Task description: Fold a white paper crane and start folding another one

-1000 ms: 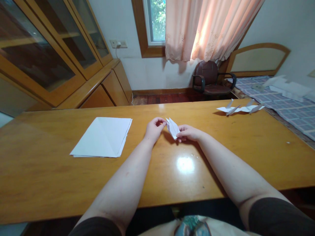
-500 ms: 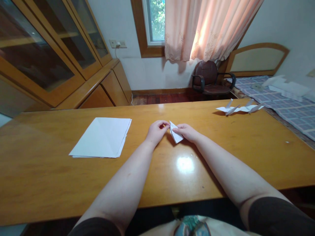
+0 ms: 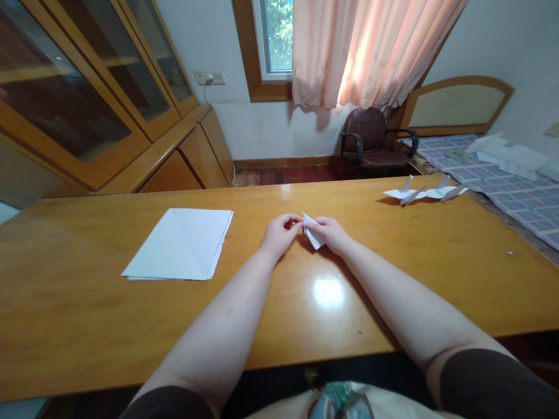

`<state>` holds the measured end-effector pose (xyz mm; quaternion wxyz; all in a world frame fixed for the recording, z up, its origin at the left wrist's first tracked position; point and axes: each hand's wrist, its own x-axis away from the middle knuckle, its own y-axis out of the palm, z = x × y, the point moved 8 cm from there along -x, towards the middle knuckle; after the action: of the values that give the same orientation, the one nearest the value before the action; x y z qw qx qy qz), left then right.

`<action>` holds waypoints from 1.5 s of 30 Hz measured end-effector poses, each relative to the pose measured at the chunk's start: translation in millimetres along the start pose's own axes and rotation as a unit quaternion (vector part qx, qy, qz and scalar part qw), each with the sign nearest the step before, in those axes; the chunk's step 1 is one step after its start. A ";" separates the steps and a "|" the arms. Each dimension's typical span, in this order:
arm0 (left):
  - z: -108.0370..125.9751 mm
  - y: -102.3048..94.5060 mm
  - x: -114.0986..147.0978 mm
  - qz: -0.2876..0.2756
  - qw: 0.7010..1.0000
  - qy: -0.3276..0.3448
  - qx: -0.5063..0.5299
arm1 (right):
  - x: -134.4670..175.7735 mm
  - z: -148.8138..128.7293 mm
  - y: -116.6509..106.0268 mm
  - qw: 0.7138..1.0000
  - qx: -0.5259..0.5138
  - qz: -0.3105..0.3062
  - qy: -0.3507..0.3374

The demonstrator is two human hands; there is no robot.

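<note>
The right hand (image 3: 331,233) grasped a small piece of folded white paper (image 3: 315,238), the thumb lying over its upper face. The left hand (image 3: 279,234) had its thumb and forefinger drawn together at the paper's left edge, touching it; whether they pinched it I could not tell. The folded paper was between the two hands over the middle of the wooden table (image 3: 297,326), its narrow point toward the far edge and its broader end toward the near one; whether it rested on the wood was not plain. A stretch of tabletop separated the hands from the far edge, and a deeper one, with a bright reflection, ran back between the forearms to the near edge. To the left, well apart from the left hand, lay a stack of white sheets (image 3: 181,244), slightly uneven along its right side, with a wide band of wood between. Well to the right, folded paper shapes (image 3: 408,196) with raised points stood close to the table's far right corner, leaving generous elbow room beside the right forearm.
</note>
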<state>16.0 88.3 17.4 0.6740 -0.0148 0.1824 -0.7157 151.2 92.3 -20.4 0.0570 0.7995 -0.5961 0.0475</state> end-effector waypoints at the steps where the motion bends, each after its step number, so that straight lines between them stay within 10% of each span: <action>1: -0.5 0.0 0.0 0.001 1.000 -0.001 0.000 | -0.1 -1.4 -1.2 1.000 0.015 0.007 -0.008; 45: -11.7 11.0 1.2 -0.036 0.998 -0.043 0.033 | 0.1 -9.4 -14.6 0.991 0.079 0.089 -0.066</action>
<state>23.4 89.7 3.1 0.6551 -0.0299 0.1286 -0.7439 165.1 97.8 -11.6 -0.0504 0.7468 -0.6615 0.0464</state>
